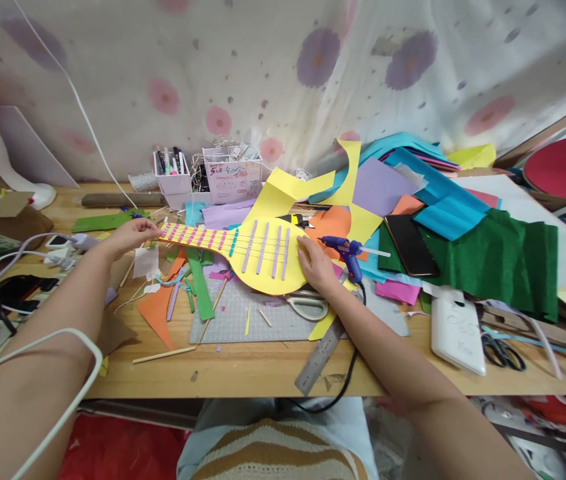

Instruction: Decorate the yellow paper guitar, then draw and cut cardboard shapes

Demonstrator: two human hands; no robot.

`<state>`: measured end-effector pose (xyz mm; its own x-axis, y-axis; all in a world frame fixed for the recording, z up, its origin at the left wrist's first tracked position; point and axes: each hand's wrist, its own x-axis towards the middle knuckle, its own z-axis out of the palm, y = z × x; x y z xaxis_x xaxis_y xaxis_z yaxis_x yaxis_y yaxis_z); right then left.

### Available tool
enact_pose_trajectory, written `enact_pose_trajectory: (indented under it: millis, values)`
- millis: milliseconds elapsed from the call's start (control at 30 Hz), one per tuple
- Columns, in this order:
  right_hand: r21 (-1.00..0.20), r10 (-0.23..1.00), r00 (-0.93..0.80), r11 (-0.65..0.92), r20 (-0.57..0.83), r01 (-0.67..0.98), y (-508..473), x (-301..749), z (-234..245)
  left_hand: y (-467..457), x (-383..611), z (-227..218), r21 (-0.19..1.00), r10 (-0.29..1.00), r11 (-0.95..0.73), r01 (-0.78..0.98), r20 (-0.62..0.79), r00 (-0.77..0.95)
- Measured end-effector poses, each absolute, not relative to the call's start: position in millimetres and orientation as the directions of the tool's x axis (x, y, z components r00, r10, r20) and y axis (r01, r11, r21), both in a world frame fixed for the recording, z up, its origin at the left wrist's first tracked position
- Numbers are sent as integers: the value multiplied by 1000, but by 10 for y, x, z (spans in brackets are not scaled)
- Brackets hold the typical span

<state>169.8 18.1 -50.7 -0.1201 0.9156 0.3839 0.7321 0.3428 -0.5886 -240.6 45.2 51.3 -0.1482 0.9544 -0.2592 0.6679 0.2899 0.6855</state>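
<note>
A yellow paper lute [239, 268] lies at a slant above the grey cutting mat [233, 327]. Pink strips cross its neck, teal ones mark the join, and purple strips with thin strings run over the round body. My left hand [137, 233] pinches the tip of the neck at the left. At the opposite end, my right hand [317, 265] grips the rim of the body, its fingers partly hidden by the hand itself. Just right of that hand rests a blue glue gun [345, 252] with a glue stick in its back. White-handled scissors [307, 307] stick out below the body.
Orange scraps [155, 313], a green strip [199, 287] and thin sticks litter the left. A metal ruler [319, 357] overhangs the front edge. On the right are a black phone [411, 245], green felt [503, 263], a white power bank [457, 333] and black scissors [503, 351]. Pen boxes [233, 180] stand behind.
</note>
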Motion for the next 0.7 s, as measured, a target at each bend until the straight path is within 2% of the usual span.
enact_pose_trajectory:
  millis: [133, 267, 500, 700]
  values:
    - [-587, 916, -115, 339, 384, 735, 191, 1701, -496, 447, -2451, 461, 714, 917, 384, 586, -370, -150]
    - [-587, 911, -105, 341, 398, 734, 214, 1706, -484, 373, -2516, 414, 757, 895, 414, 505, -439, -77]
    - [-606, 939, -42, 254, 340, 754, 133, 1651, -466, 51, -2627, 257, 868, 900, 435, 238, -408, -156]
    - [-602, 932, -56, 277, 359, 749, 209, 1535, -346, -266, -2655, 195, 916, 917, 397, 54, -392, -75]
